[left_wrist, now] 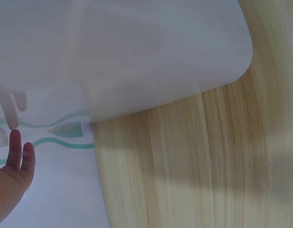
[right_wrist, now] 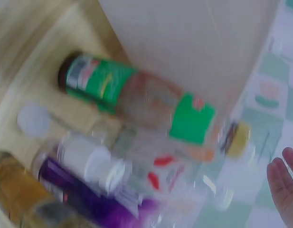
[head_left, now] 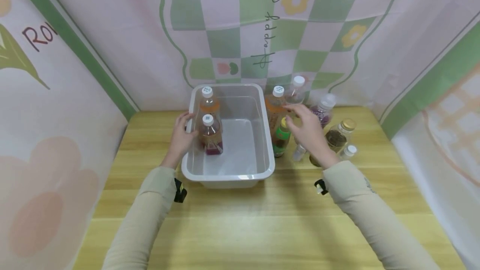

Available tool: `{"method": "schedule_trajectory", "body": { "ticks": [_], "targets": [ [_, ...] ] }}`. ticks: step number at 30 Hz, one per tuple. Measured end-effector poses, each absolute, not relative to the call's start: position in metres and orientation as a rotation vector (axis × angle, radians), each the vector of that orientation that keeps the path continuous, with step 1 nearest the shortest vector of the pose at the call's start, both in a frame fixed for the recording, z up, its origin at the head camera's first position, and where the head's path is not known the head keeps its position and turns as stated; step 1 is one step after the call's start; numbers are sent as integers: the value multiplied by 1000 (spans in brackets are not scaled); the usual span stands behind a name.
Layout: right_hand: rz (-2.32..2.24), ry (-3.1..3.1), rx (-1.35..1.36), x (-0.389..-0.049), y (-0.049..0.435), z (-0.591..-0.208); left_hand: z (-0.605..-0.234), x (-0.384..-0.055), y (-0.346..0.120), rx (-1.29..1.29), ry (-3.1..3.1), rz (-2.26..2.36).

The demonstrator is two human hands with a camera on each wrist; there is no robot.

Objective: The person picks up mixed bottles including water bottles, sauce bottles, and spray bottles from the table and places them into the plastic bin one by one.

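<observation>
The right hand [head_left: 310,133] is held above the cluster of bottles towards the right half of the worktop's far edge, its thumb and fingers apart and nothing gripped. Its fingertips are brought close to the orange-banded bottle [head_left: 272,113], though whether contact is made cannot be told. The green-labelled bottle [head_left: 280,140], capped in yellow, is seen just below the thumb, upright by the right wall of the grey tub [head_left: 240,147]. The left hand [head_left: 181,137] is rested at the tub's left rim, its fingers loosely extended; in the left wrist view, a fingertip is seen at the outer wall.

The tub is set near the middle of the worktop [head_left: 240,228], towards its far edge. Two upright white-capped bottles are contained along the tub's left side: the rear bottle [head_left: 208,102] towards its far left corner, and the front bottle [head_left: 212,138], dark red at the base, partly in front of it.

Behind the right hand, towards the far edge, a clear bottle [head_left: 296,93] and a purple-labelled bottle [head_left: 324,111] are placed. Nearer the far right corner, a gold-capped bottle [head_left: 337,137] is stood, with a small white-capped bottle [head_left: 349,152] just beside it. Beyond the far edge, a checked cloth [head_left: 258,7] is hung.
</observation>
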State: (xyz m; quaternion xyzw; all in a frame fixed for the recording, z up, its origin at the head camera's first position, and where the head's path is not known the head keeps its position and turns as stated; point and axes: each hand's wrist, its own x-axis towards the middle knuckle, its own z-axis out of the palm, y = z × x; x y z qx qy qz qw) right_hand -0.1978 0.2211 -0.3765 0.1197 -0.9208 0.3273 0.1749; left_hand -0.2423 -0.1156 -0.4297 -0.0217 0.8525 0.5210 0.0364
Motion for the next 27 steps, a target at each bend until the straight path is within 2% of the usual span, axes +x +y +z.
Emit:
{"method": "schedule_trajectory", "body": {
  "ticks": [16, 27],
  "targets": [
    [982, -2783, -42, -186, 321, -352, -432, -243, -116, -58, 2613, 1624],
    [913, -2897, -36, -175, 346, -367, -429, -241, -116, -76, 2613, 1605]
  ]
}}
